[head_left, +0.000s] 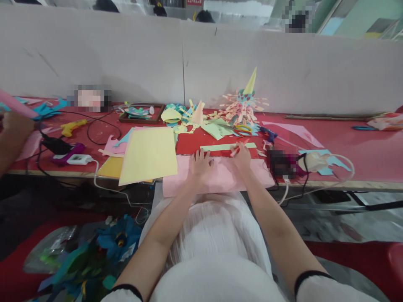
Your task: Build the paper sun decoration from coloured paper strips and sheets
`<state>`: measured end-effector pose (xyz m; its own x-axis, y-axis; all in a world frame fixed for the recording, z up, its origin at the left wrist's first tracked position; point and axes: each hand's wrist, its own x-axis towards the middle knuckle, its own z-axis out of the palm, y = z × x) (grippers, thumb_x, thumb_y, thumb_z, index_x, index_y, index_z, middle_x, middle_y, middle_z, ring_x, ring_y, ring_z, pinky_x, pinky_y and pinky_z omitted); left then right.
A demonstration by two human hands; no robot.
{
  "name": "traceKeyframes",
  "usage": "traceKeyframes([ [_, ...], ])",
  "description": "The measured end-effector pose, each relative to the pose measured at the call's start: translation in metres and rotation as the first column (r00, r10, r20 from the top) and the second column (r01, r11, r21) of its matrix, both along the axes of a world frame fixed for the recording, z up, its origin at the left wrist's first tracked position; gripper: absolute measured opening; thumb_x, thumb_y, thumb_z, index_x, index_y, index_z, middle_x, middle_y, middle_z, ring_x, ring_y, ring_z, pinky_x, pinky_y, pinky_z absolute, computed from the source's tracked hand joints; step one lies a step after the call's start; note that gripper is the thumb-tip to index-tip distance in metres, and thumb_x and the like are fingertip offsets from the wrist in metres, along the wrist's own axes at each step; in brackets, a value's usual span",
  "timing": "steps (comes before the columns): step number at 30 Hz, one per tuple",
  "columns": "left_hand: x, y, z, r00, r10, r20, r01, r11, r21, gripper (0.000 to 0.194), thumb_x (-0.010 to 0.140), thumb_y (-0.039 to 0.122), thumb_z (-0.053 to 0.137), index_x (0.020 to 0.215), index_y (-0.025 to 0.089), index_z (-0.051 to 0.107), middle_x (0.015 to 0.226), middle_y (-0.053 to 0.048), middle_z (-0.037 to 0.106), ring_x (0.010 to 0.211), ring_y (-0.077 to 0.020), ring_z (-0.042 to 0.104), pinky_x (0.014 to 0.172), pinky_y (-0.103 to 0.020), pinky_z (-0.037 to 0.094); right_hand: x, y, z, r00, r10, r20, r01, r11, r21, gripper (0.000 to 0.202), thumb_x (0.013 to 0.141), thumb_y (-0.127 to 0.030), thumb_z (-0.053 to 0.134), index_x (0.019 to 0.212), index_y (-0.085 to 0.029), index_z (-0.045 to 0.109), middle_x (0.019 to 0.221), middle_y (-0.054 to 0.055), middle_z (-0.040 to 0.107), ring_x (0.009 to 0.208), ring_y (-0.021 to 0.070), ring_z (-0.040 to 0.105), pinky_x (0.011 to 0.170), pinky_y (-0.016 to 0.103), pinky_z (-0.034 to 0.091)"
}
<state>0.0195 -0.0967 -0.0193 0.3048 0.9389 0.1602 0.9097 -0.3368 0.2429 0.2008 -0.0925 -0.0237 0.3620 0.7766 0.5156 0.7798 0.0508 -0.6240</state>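
Note:
A pale green paper strip lies across a red sheet at the table's front. My left hand rests with spread fingers on a pink sheet, its fingertips at the strip's lower edge. In my right hand is a slim reddish pen, pinched in the fingers, with its tip over the strip; its exact kind is hard to make out. Left of my hands, a large pale yellow sheet overhangs the table edge.
Behind stand a fringed paper figure with a yellow cone, yellow-handled scissors and a brown tray. A yellow glue gun and white power plug lie left; cables trail right. Another person's hand is at far left.

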Motion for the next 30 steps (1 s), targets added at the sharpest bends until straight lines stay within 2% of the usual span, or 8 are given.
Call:
traceKeyframes([
  [2,-0.001,0.0,0.001,1.0,-0.006,0.0,0.006,1.0,0.004,0.049,0.089,0.035,0.028,0.134,0.018,0.037,0.145,-0.01,0.03,0.133,-0.0261,0.024,0.109,-0.044,0.018,-0.004,-0.003,0.007,0.986,0.05,-0.156,-0.035,0.995,0.097,0.033,0.082,-0.049,0.046,0.071,-0.019,0.053,0.073,0.007,0.066,0.068,0.0182,0.059,0.076,0.035,0.045],
  [5,-0.001,-0.001,0.002,1.0,-0.007,-0.012,0.007,1.0,0.012,0.048,0.089,0.032,0.028,0.134,0.018,0.039,0.144,-0.011,0.032,0.133,-0.0259,0.026,0.109,-0.044,0.019,-0.018,0.004,0.019,0.951,0.121,-0.284,-0.089,0.988,0.124,0.045,0.085,-0.058,0.031,0.078,-0.019,0.052,0.069,0.005,0.066,0.057,0.0134,0.059,0.064,0.029,0.048],
  [8,-0.001,-0.001,0.003,1.0,-0.009,-0.021,0.009,1.0,0.016,0.048,0.089,0.032,0.03,0.133,0.018,0.04,0.142,-0.011,0.035,0.131,-0.0261,0.028,0.108,-0.044,0.02,-0.04,0.026,0.031,0.662,0.291,-0.69,-0.317,0.944,0.094,0.056,0.08,-0.068,0.025,0.087,-0.019,0.052,0.062,0.002,0.064,0.048,0.0119,0.057,0.052,0.026,0.048],
  [11,-0.002,-0.001,0.005,0.999,-0.022,-0.033,0.022,1.0,-0.01,0.049,0.09,0.034,0.027,0.135,0.018,0.038,0.143,-0.011,0.034,0.132,-0.0269,0.027,0.108,-0.045,0.021,-0.065,0.051,0.038,0.554,0.372,-0.745,-0.407,0.901,0.148,0.043,0.075,-0.063,0.047,0.076,-0.02,0.052,0.064,0.0,0.063,0.05,0.0098,0.055,0.049,0.023,0.047],
  [13,-0.003,-0.002,0.006,0.999,-0.031,-0.041,0.03,0.999,-0.024,0.049,0.091,0.034,0.025,0.135,0.018,0.037,0.143,-0.011,0.033,0.133,-0.0275,0.025,0.108,-0.045,0.02,-0.08,0.062,0.037,0.578,0.394,-0.715,-0.376,0.906,0.196,0.04,0.071,-0.057,0.057,0.062,-0.02,0.044,0.049,-0.006,0.051,0.046,0.0076,0.05,0.051,0.022,0.047],
  [16,-0.002,-0.003,0.007,0.999,-0.025,-0.037,0.024,0.999,-0.023,0.048,0.091,0.033,0.024,0.134,0.016,0.039,0.142,-0.012,0.035,0.132,-0.0279,0.026,0.108,-0.045,0.02,-0.097,0.067,0.028,0.562,0.294,-0.773,-0.288,0.946,0.15,0.043,0.077,-0.059,0.047,0.058,-0.022,0.038,0.043,-0.008,0.039,0.041,0.0062,0.042,0.047,0.02,0.043],
  [21,0.0,-0.003,0.003,1.0,-0.003,-0.015,0.003,1.0,0.003,0.051,0.091,0.033,0.021,0.135,0.011,0.035,0.141,-0.013,0.036,0.131,-0.0276,0.027,0.108,-0.045,0.019,-0.101,0.063,0.015,0.601,0.302,-0.74,-0.331,0.937,0.113,0.043,0.077,-0.06,0.045,0.059,-0.021,0.042,0.041,-0.009,0.036,0.036,0.006,0.035,0.044,0.021,0.042],
  [30,0.001,-0.004,0.007,1.0,-0.002,-0.019,0.002,1.0,-0.018,0.052,0.09,0.028,0.02,0.135,0.007,0.034,0.141,-0.013,0.036,0.131,-0.0278,0.029,0.108,-0.044,0.019,-0.098,0.061,0.011,0.73,0.227,-0.645,-0.271,0.962,0.032,0.042,0.078,-0.061,0.043,0.061,-0.022,0.043,0.042,-0.007,0.039,0.039,0.0083,0.041,0.045,0.021,0.04],
])
